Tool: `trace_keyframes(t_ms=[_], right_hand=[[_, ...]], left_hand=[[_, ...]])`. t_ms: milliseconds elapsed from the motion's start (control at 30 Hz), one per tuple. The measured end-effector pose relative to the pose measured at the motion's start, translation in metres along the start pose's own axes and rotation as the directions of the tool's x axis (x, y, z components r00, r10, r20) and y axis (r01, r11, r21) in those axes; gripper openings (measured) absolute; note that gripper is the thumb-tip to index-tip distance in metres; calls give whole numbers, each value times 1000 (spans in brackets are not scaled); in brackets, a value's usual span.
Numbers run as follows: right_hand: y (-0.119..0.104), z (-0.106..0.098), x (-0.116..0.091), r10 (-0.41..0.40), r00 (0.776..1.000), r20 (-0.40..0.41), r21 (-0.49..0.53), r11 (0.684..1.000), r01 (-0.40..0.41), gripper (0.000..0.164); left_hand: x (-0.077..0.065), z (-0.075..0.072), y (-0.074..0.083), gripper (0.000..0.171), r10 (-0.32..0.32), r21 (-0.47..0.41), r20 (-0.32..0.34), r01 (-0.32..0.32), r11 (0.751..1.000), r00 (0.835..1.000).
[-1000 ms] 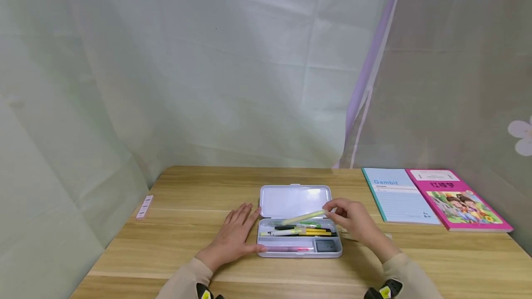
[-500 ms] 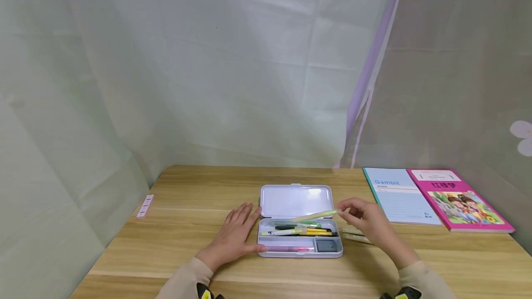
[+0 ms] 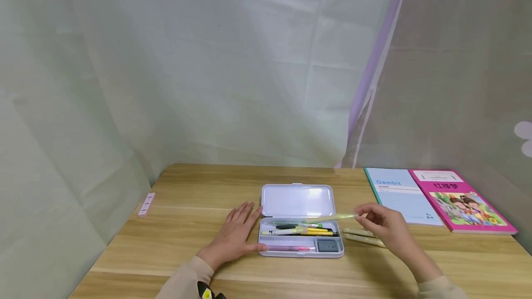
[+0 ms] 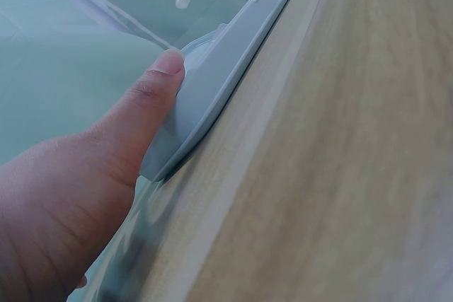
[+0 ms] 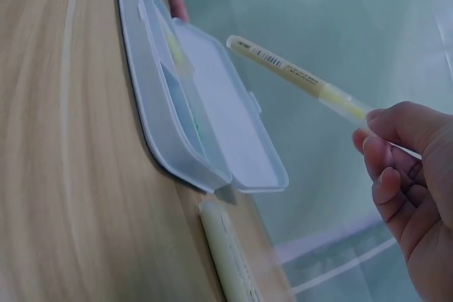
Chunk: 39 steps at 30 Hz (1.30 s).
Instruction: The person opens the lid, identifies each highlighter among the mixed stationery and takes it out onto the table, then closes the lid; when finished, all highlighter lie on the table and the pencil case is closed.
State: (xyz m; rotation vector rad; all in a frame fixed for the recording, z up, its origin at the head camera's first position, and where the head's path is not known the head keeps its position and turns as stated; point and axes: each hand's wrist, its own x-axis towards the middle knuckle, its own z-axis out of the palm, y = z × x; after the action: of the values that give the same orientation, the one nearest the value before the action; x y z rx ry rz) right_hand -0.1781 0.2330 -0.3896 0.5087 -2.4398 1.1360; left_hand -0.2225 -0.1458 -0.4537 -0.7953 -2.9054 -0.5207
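Your right hand [image 3: 384, 225] pinches the yellow pen [image 5: 283, 68] at its clear-capped end, thumb against fingers. Pen's held in the air, apart from the pencil case [image 3: 291, 254], far end over the case by the hinge, capped end out past its right edge. Your left hand [image 3: 234, 232] lies flat on the table [image 3: 199, 188], fingers spread along the case's left edge, thumb on the front left corner.

Lid [image 3: 297, 200] is folded back toward the far table edge, bare wood between. Wood also runs between the case's front edge and you. On the right, two pale pens [image 3: 365, 240] lie just beside the case, under your right hand; past them, the notebook [image 3: 396, 197] and pink book [image 3: 467, 206] sit side by side near the right table edge. A pale strip [image 3: 146, 204] lies at the left edge.

Case holds several pens [image 3: 317, 232] in the back section, a pink pen [image 3: 287, 248] front left, a dark block [image 3: 327, 245] front right.

Writing: notebook reads "Gambit"; pink book's title reads 红楼梦 above a cartoon picture. Your held pen has a barcode and black print, too small to read. Strip's marks: illegible.
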Motion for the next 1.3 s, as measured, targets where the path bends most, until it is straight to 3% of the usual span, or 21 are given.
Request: trace_keyframes(t_ms=[333, 733, 1300], right_hand=[[10, -12, -16, 19, 999, -29, 6, 1000, -18, 14], [17, -27, -32, 72, 997, 0, 28, 997, -72, 11], [37, -44, -60, 207, 978, -31, -16, 978, -207, 9]], left_hand=[[1, -1, 0, 102, 9, 11, 9, -9, 1000, 1000], [0, -1, 1, 102, 14, 7, -4, -14, 1000, 1000], [-1, 2, -1, 102, 3, 13, 2, -3, 1000, 1000]])
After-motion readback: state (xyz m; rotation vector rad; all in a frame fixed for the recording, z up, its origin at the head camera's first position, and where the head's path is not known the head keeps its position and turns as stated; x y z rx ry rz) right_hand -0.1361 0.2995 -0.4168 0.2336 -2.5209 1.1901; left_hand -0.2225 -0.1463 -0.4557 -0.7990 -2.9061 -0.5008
